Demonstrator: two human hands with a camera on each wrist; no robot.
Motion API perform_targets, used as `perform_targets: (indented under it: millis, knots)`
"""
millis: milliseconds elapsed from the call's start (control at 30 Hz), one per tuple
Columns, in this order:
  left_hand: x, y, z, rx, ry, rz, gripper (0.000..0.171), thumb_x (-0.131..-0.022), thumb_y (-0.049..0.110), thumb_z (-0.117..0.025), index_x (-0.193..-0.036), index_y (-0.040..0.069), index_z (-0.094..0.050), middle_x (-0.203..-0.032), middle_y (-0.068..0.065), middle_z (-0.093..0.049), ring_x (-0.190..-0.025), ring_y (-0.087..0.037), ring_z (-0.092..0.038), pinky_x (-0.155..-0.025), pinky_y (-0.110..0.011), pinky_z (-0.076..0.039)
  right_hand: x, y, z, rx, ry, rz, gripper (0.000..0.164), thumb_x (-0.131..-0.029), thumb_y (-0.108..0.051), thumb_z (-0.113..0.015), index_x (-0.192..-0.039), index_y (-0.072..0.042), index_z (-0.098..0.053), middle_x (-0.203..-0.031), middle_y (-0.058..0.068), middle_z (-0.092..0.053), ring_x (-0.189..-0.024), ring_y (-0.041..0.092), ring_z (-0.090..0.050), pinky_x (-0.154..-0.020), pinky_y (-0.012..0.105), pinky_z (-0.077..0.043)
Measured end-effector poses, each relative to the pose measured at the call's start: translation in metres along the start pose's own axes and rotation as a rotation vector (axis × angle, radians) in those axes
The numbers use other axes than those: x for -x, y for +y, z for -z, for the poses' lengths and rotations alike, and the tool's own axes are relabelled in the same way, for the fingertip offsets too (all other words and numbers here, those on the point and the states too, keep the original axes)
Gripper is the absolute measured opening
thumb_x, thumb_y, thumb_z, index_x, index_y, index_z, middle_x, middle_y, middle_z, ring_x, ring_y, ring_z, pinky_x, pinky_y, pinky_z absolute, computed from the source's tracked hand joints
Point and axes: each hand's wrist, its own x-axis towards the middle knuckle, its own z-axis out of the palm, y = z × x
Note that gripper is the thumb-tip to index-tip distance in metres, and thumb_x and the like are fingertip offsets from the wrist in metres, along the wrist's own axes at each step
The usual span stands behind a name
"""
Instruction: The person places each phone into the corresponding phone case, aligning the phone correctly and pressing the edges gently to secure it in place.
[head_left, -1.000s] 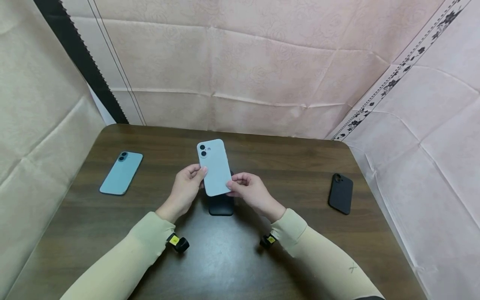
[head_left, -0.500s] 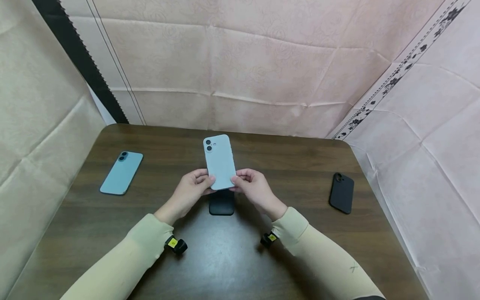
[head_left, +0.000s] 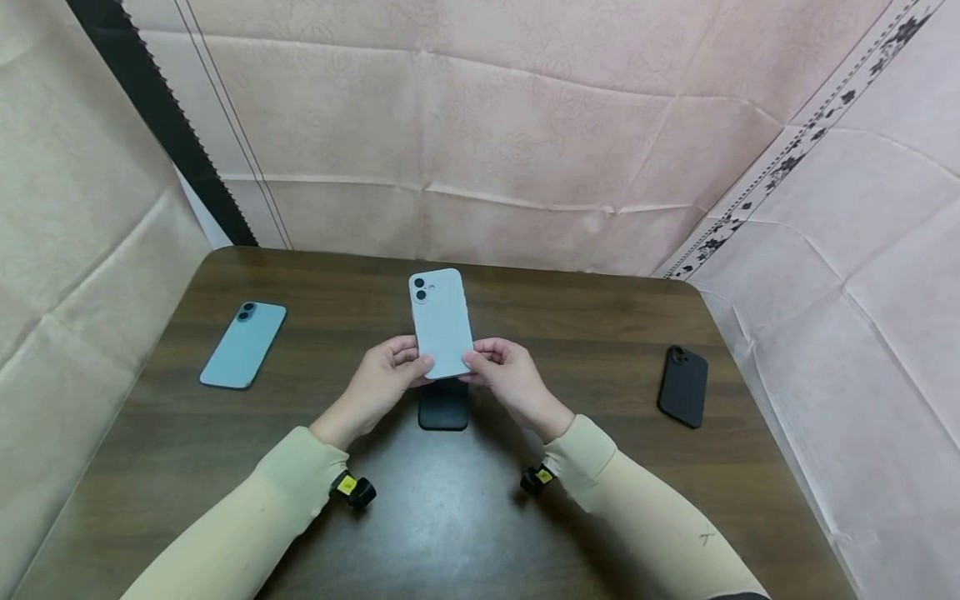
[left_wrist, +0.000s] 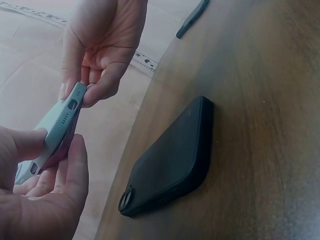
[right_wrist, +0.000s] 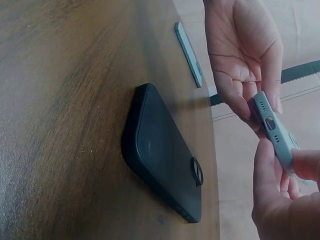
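Note:
A light blue phone case (head_left: 442, 323) is held up over the table, its back and two round camera spots facing up. My left hand (head_left: 378, 377) pinches its lower left edge, thumb on the back. My right hand (head_left: 513, 379) pinches the lower right edge in the same way. Both wrist views show the bottom end of the case (left_wrist: 54, 127) with a port opening and small holes. A purplish surface shows along its underside; whether a phone sits inside, I cannot tell. Below it on the table lies a black phone or case (head_left: 443, 406), partly hidden in the head view.
A light blue phone (head_left: 243, 346) lies on the left of the brown wooden table (head_left: 450, 525). Toward the right edge lies a black phone or case (head_left: 682, 387) with a camera opening. Pale cloth (head_left: 465, 125) hangs behind the table and at both sides.
Over the last second the case has tilted more upright and moved slightly right and away. My left hand has slid down its edge toward the bottom end. The last half second shows almost no movement.

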Motion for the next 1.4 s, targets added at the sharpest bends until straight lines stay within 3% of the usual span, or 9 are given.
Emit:
perform_targets:
  millis: [633, 967, 1267, 1400]
  knots:
    - [0.0, -0.001, -0.001, 0.002, 0.026, 0.008, 0.033, -0.094, 0.009, -0.065, -0.124, 0.001, -0.056, -0.112, -0.013, -0.068, -0.097, -0.026, -0.066, -0.081, -0.034, -0.055, 0.0, 0.004, -0.004, -0.009, 0.033, 0.038, 0.022, -0.093, -0.011, -0.066, -0.109, 0.005, -0.061, -0.1, 0.021, -0.065, -0.088, 0.028, -0.068, -0.081, 0.04, -0.055]
    - [0.0, -0.005, -0.003, 0.02, 0.036, -0.037, 0.033, -0.093, 0.008, -0.065, -0.124, 0.0, -0.056, -0.106, -0.015, -0.068, -0.093, -0.026, -0.067, -0.08, -0.035, -0.055, 0.001, 0.004, -0.002, -0.053, 0.02, 0.011, 0.027, -0.092, -0.014, -0.067, -0.111, 0.004, -0.061, -0.103, 0.021, -0.065, -0.091, 0.028, -0.068, -0.085, 0.043, -0.053]
    - [0.002, -0.006, -0.001, 0.01, -0.003, -0.054, 0.035, -0.093, 0.014, -0.067, -0.125, 0.004, -0.056, -0.11, -0.014, -0.067, -0.096, -0.027, -0.066, -0.082, -0.035, -0.055, 0.0, 0.003, 0.004, -0.059, -0.004, 0.01, 0.03, -0.093, -0.018, -0.066, -0.117, -0.001, -0.06, -0.11, 0.019, -0.065, -0.095, 0.029, -0.066, -0.086, 0.041, -0.053]
    - [0.005, -0.005, -0.002, -0.012, -0.051, -0.053, 0.035, -0.094, 0.015, -0.065, -0.127, 0.006, -0.055, -0.112, -0.012, -0.067, -0.099, -0.026, -0.066, -0.083, -0.035, -0.054, 0.001, 0.0, 0.007, -0.035, -0.001, 0.002, 0.031, -0.095, -0.024, -0.063, -0.12, -0.004, -0.061, -0.113, 0.016, -0.065, -0.097, 0.027, -0.065, -0.086, 0.042, -0.053]
